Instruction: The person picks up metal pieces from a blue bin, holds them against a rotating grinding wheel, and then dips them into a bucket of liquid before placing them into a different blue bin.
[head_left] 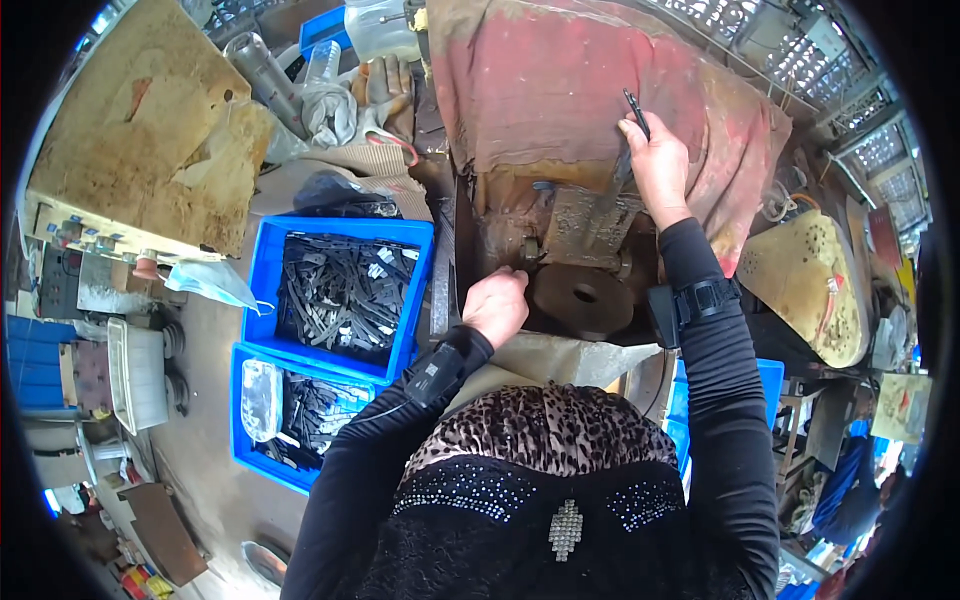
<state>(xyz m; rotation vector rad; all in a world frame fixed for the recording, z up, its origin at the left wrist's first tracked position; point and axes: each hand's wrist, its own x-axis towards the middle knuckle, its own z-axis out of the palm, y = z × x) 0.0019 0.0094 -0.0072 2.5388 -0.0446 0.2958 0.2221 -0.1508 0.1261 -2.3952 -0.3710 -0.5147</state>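
My right hand [658, 160] is raised and closed around a dark lever handle [634, 112] on a rusty press machine covered by a stained red cloth [560, 80]. My left hand [497, 303] is a closed fist at the machine's front, beside a round dark die plate [583, 295]; what its fingers hold is hidden. Both arms wear black sleeves with a strapped device on each wrist.
Two blue plastic bins [262, 270] [240, 420] with several dark metal strips stand at my left; a clear bag lies in the nearer one. A worn wooden board [140, 130], gloves and a bottle lie beyond. A yellowish perforated seat [810, 275] is at the right.
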